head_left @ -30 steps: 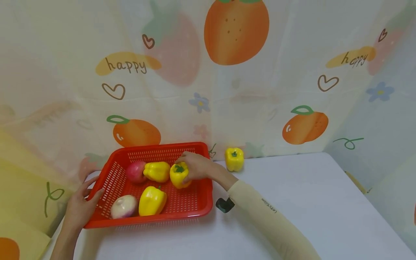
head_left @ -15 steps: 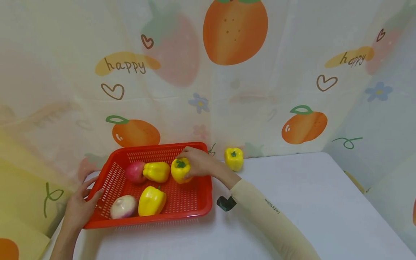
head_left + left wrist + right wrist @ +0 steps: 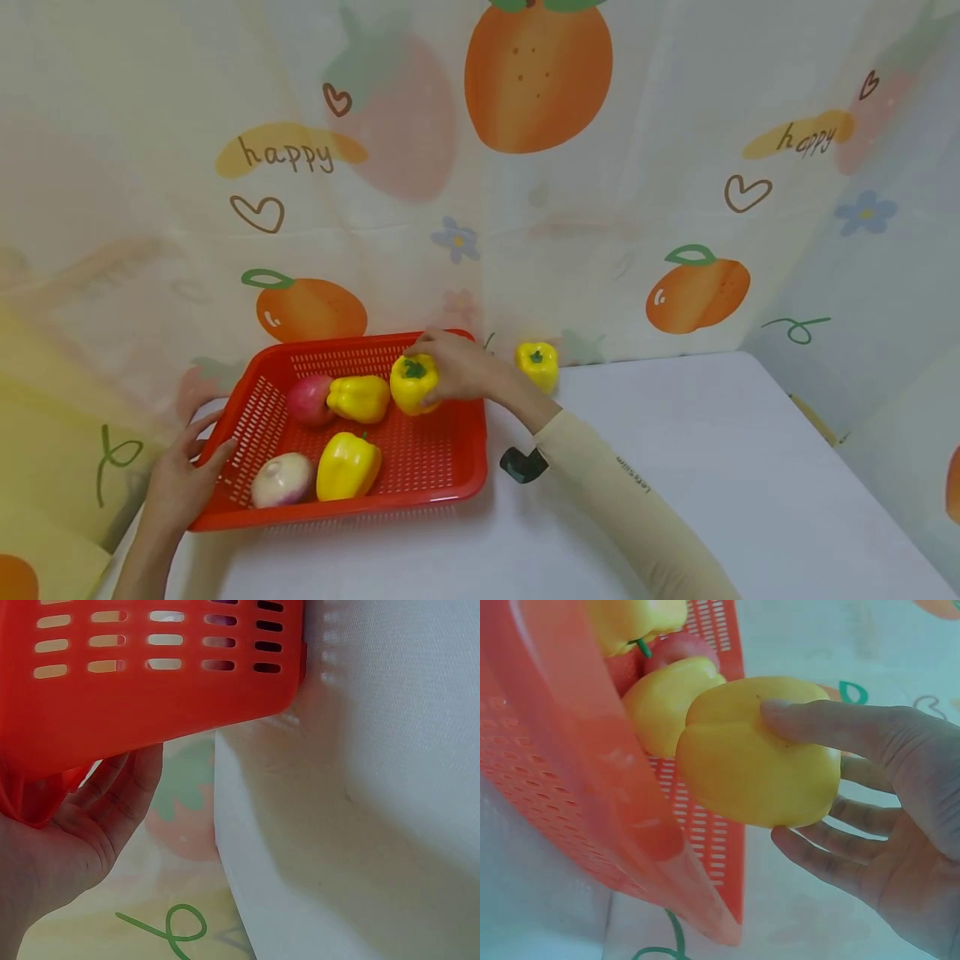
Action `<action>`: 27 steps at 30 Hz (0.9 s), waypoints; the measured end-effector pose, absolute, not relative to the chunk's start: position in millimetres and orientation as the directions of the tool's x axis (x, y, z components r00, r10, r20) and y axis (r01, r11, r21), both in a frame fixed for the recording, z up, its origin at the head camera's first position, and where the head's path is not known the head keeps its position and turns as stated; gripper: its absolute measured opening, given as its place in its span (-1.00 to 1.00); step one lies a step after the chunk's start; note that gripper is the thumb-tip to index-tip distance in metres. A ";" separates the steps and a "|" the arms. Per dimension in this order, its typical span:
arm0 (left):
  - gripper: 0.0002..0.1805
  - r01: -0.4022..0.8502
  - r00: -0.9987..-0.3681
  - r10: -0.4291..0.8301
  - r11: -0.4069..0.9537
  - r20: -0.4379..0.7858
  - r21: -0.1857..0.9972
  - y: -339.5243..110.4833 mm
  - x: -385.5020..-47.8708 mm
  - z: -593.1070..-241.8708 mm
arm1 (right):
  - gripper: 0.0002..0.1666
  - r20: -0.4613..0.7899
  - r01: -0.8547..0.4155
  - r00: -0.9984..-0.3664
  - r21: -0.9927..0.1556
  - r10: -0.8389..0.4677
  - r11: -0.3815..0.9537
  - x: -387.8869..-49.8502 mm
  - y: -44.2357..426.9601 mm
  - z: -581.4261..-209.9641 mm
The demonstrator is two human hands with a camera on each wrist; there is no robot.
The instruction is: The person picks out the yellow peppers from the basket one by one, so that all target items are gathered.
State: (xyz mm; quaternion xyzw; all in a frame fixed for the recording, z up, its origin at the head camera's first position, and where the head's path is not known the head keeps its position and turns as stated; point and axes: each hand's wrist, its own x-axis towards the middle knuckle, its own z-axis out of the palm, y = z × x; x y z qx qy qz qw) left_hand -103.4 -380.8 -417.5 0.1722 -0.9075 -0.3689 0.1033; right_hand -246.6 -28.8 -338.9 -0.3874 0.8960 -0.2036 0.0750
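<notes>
My right hand (image 3: 459, 367) grips a yellow bell pepper (image 3: 757, 761) between thumb and fingers, just inside the right end of a red plastic basket (image 3: 420, 492). Its green stem faces up in the head view. At the basket's left end my left hand (image 3: 180, 483) holds the rim, its fingers partly hidden behind the red wall (image 3: 150, 705) in the left wrist view. Also in the basket are a second yellow bell pepper (image 3: 358, 398), a third one (image 3: 348, 467) nearer the front, a pinkish-red round item (image 3: 309, 400) and a white-and-purple turnip-like vegetable (image 3: 282, 480).
Another yellow bell pepper (image 3: 537, 365) stands on the white table (image 3: 675, 450), right of the basket near the back edge. A patterned curtain (image 3: 555, 250) hangs behind the table. A dark object (image 3: 522, 465), probably the wrist camera, shows beneath the right forearm.
My right hand has raised the bell pepper a little from the basket floor. The left hand keeps its hold on the rim. The head view has shifted slightly.
</notes>
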 end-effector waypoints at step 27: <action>-0.39 -0.236 -0.919 -0.390 0.663 0.058 0.711 -382.3 -104.3 -418.5 | -0.21 0.110 -0.692 -0.679 -0.425 -0.726 0.584 -252.0 1.5 -319.8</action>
